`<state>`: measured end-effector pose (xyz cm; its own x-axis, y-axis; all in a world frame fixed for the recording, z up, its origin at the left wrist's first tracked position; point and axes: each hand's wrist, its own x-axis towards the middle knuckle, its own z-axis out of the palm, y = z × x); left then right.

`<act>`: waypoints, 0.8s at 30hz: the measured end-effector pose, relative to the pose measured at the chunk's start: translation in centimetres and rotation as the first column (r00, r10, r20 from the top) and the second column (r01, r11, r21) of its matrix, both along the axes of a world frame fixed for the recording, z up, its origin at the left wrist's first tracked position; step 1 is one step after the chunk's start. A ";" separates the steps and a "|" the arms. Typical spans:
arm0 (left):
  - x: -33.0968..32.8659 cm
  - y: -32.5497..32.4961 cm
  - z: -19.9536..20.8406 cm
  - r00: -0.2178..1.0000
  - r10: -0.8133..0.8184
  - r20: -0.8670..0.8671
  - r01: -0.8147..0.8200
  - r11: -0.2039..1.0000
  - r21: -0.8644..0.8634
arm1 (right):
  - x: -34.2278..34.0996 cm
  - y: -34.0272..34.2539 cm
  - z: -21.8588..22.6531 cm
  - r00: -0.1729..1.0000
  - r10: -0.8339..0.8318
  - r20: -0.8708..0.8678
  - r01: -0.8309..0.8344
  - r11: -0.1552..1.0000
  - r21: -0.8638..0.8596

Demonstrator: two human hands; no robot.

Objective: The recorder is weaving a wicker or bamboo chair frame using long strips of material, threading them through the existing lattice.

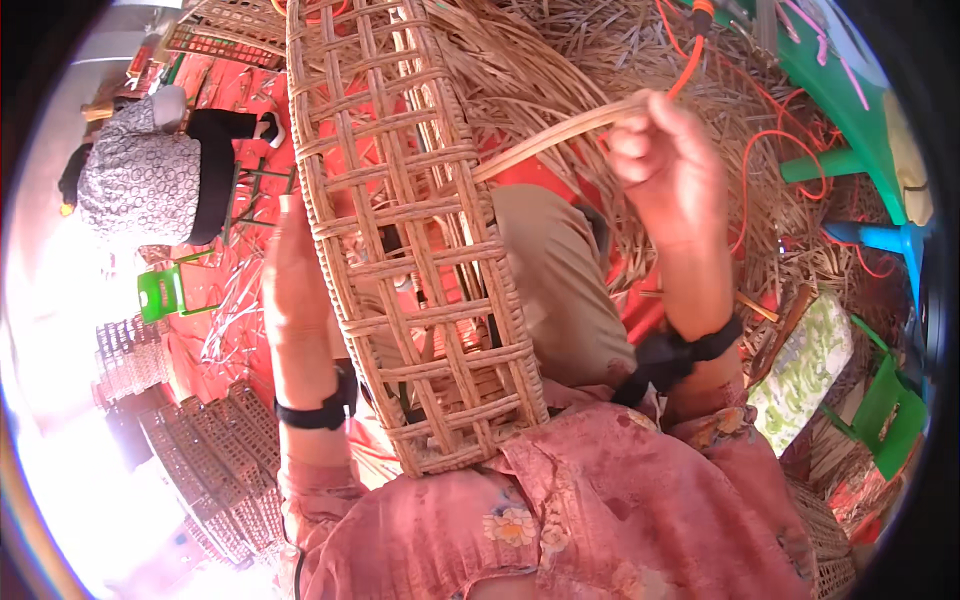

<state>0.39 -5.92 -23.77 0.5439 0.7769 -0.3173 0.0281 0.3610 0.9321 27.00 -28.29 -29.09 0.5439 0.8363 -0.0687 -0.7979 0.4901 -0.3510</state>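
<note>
A long woven basket (420,270) of twisted brown straw in an open lattice stands in front of my body, its near end against my shirt. My left hand (287,235) is at the basket's left side, thumb along the edge; the other fingers are hidden behind the weave, and it seems to grip there. Out to the right, my right hand (668,150) is closed in a pinch on a flat straw strand (560,132). That strand runs from the basket's right edge, pulled fairly straight. My trouser leg (555,270) shows beside the basket.
Loose straw (560,50) covers the floor ahead. Stacked woven baskets (215,470) stand at left, near a green chair (165,292). Another person (145,170) sits bent over at far left. An orange cord (688,68), a green table (850,110) and another green chair (890,415) are at right.
</note>
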 end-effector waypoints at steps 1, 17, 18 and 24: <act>-0.5 1.0 1.4 0.993 -0.062 -0.100 0.093 0.934 0.344 | 0.4 -0.1 0.3 0.991 0.059 -0.121 -0.038 0.985 0.167; 9.3 -4.3 11.2 0.717 -0.589 -0.373 0.684 0.698 0.213 | -4.4 3.8 3.9 0.989 0.109 0.097 -0.124 0.978 0.166; 9.1 -3.8 11.5 0.742 -0.559 -0.369 0.655 0.722 0.222 | -5.1 4.0 3.5 0.990 0.113 0.089 -0.127 0.976 0.179; 10.3 -3.9 12.7 0.776 -0.380 -0.504 0.542 0.810 0.224 | -9.1 6.2 -0.2 0.901 0.295 0.319 -0.197 0.932 -0.304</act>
<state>10.73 -9.84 -11.02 0.7406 0.5644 -0.3646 0.5185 -0.1350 0.8444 17.86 -22.06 -29.26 0.3513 0.9254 -0.1419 -0.6793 0.1477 -0.7188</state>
